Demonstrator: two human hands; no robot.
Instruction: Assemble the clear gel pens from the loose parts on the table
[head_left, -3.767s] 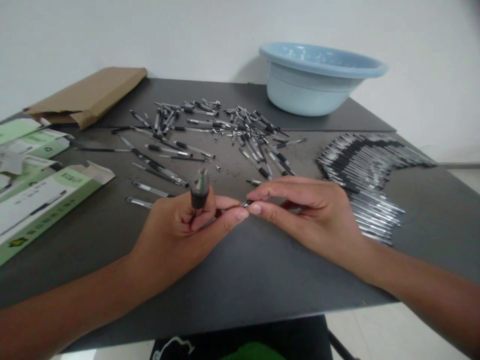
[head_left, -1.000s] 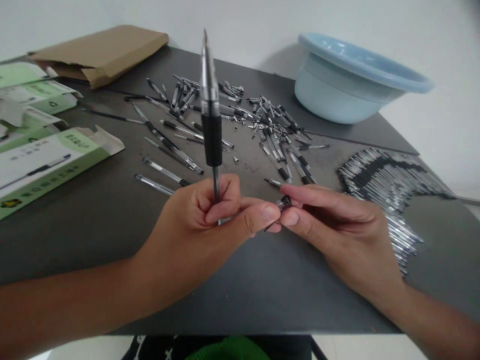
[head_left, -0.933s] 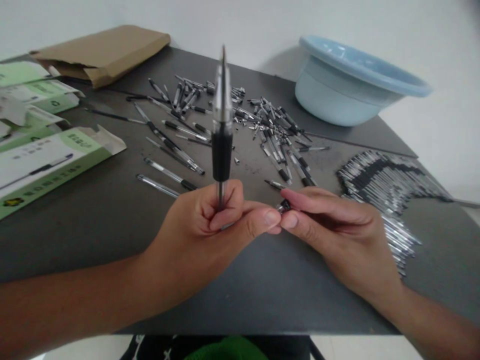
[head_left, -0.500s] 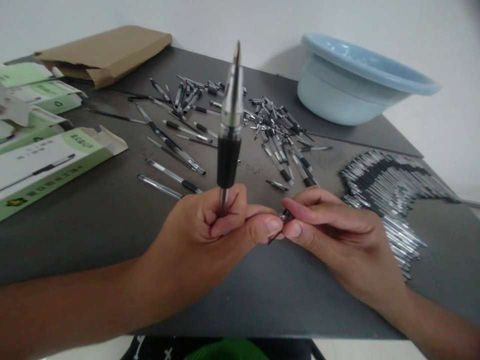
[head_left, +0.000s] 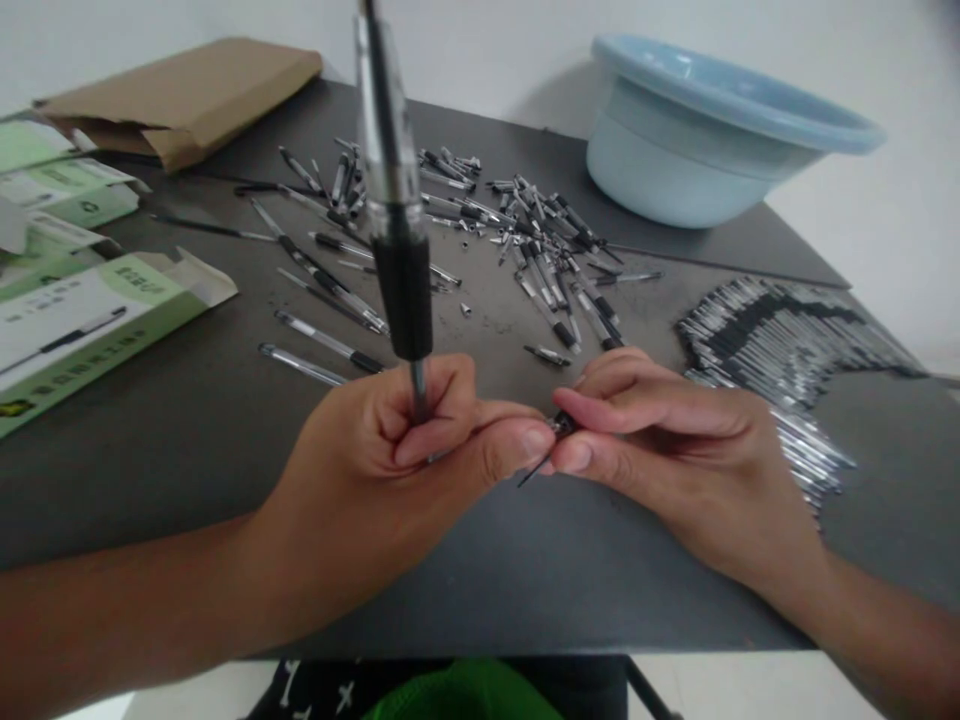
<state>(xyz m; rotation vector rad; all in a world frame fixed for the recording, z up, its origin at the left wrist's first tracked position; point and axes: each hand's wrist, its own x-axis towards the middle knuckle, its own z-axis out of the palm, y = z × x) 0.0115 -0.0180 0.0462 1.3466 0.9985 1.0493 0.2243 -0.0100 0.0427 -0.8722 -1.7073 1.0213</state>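
Held upright in the curled fingers of my left hand (head_left: 375, 490) is a clear pen (head_left: 403, 290) with a black grip, its tip pointing up and cut off by the top edge of the view. Between the hands is a small dark pen cap (head_left: 564, 424), mostly covered by fingertips, with a thin strip sticking out below. My right hand (head_left: 682, 450) pinches this cap between thumb and forefinger, and the left thumb and forefinger meet it from the other side. Loose pens (head_left: 330, 342) lie on the table just beyond the left hand.
A heap of pens and pen parts (head_left: 540, 250) covers the table's middle. Neatly lined-up pens (head_left: 780, 350) lie at right. Behind stands a light blue basin (head_left: 675, 150). Green and white boxes (head_left: 97, 320) and a brown paper bag (head_left: 202, 95) are at left.
The upright pen has tilted and shifted left and up in the view. Both hands have moved slightly left and keep their pinch on the cap.
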